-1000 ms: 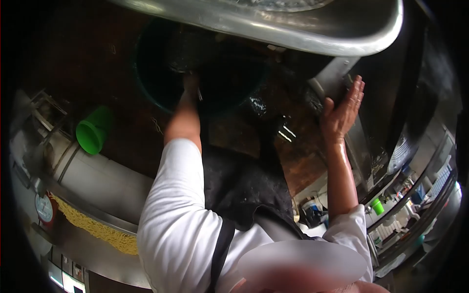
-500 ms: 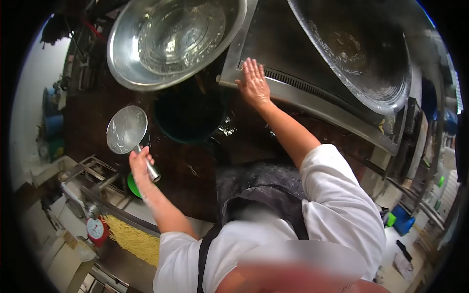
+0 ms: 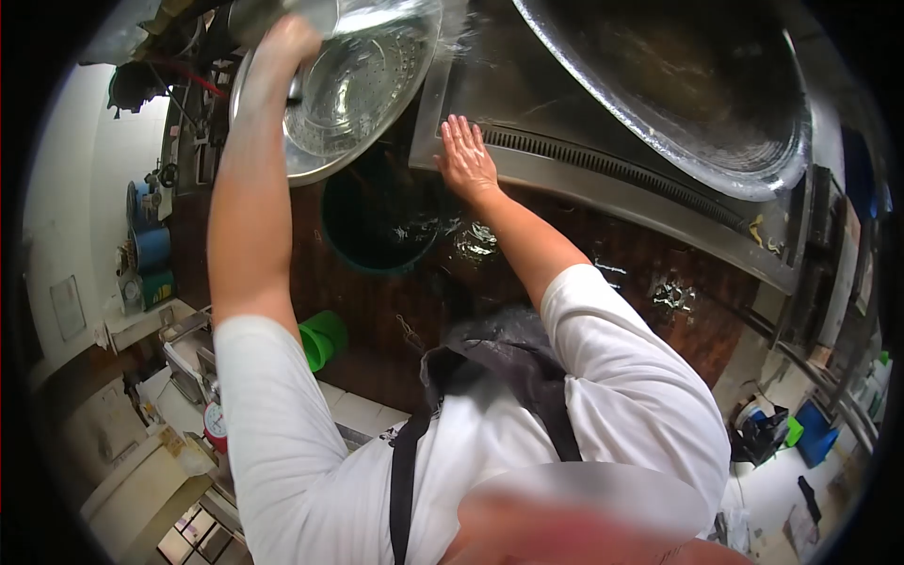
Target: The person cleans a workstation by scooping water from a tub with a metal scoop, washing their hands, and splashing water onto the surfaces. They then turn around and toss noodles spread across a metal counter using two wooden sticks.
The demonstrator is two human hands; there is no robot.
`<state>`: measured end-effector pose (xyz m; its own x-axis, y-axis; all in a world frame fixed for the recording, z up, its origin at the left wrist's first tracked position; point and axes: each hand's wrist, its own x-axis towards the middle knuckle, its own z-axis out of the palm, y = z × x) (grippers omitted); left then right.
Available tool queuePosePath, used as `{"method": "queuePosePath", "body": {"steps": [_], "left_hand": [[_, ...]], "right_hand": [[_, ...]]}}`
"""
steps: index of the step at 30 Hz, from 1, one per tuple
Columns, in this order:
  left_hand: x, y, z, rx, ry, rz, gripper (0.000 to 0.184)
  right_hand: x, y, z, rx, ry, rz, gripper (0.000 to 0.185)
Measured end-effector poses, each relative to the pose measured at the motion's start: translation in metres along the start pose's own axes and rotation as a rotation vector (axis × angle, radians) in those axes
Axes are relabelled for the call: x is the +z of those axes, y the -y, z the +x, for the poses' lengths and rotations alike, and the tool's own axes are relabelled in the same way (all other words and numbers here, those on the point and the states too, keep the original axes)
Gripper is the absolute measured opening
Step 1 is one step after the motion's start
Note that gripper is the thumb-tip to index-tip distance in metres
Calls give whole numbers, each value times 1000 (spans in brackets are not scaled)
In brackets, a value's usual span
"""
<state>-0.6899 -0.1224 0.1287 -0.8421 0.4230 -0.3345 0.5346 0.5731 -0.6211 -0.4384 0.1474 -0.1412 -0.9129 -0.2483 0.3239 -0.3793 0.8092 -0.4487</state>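
My left hand (image 3: 290,45), blurred by motion, is raised over the large metal basin (image 3: 363,122). It grips the handle of a round metal dipper (image 3: 325,13), whose bowl is smeared at the top of the view. A streak of splashing water runs from the dipper across the basin's far rim. Fingers stretched out, my right hand (image 3: 468,162) lies flat on the front edge of the steel counter (image 3: 527,174), beside a slotted grate (image 3: 574,165). A very large wok-like pan (image 3: 659,104) sits on that counter to the right.
Below the basin stands a dark green tub (image 3: 377,221) on the wet brown floor (image 3: 584,339). A bright green bucket (image 3: 323,337) is near my left elbow. A red dial scale (image 3: 215,424) is at the left, and metal rails (image 3: 819,377) run along the right.
My left hand has swung the dipper up and away from beside the green bucket to over the basin, where water now splashes. My right hand stays flat on the counter edge.
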Motion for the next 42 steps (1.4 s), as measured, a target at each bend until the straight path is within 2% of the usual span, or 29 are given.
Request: {"method": "queuePosePath", "body": {"steps": [2, 3, 5, 7, 8, 9, 10, 11, 13, 14, 15, 17, 20, 22, 24, 25, 26, 27, 28, 30, 33, 35, 42], "left_hand": [[-44, -7, 23, -522, -186, -489, 23], [-66, -5, 24, -672, -288, -647, 24], [-79, 8, 20, -780, -424, -771, 25], [-66, 20, 2, -844, -494, -847, 27], [-48, 22, -14, -837, -478, -844, 28], [-27, 18, -39, -799, -375, -798, 29], [14, 26, -73, -446, -67, -204, 34], [3, -17, -130, -989, -337, -849, 42], [65, -75, -215, -1101, -418, -1348, 49], [74, -110, -252, -1246, -410, -1637, 37], [98, -142, -287, -1376, -297, -1798, 42], [157, -216, -338, -1611, -213, -1872, 39], [206, -294, -361, -1594, 97, -2140, 23], [265, -333, -339, -1463, 285, -2210, 23], [302, -354, -285, -1241, 561, -1909, 31], [381, -408, -255, -1109, 574, -1761, 32], [360, -391, -235, -906, 444, -1574, 34], [396, -421, -210, -1009, 713, -1561, 39], [471, -480, -186, -772, 784, -1578, 44], [503, -514, -164, -567, 898, -1464, 45], [532, -549, -152, -634, 760, -1444, 44], [572, -591, -134, -567, 716, -1368, 44], [638, -608, -98, -334, 426, -1278, 43]], "right_hand": [[1, 0, 0, -1, 8, -14, 69], [2, 2, 0, 5, 15, -30, 70], [5, 3, 1, 26, 30, -42, 70], [5, 3, 2, 27, 37, -40, 72], [6, 4, 2, 35, 38, -48, 72], [6, 5, 2, 43, 41, -57, 72], [6, 6, 3, 49, 45, -65, 73], [5, 7, 4, 55, 53, -57, 73], [4, 7, 5, 57, 43, -67, 73], [6, 8, 4, 54, 50, -69, 73], [5, 8, 5, 26, 37, -81, 72], [9, 7, 1, 1, 50, -115, 72], [15, 9, 7, -29, 70, -215, 72], [19, 12, 7, -41, 79, -248, 70], [21, 12, 8, -65, 100, -313, 67], [23, 12, 9, -67, 114, -336, 65], [23, 10, 8, -82, 104, -328, 63], [22, 12, 7, -79, 125, -340, 62], [23, 13, 10, -79, 138, -350, 62], [26, 14, 8, -68, 135, -357, 62], [29, 14, 12, -61, 127, -368, 63], [30, 14, 12, -61, 126, -370, 64], [28, 14, 15, -21, 149, -327, 63]]}}
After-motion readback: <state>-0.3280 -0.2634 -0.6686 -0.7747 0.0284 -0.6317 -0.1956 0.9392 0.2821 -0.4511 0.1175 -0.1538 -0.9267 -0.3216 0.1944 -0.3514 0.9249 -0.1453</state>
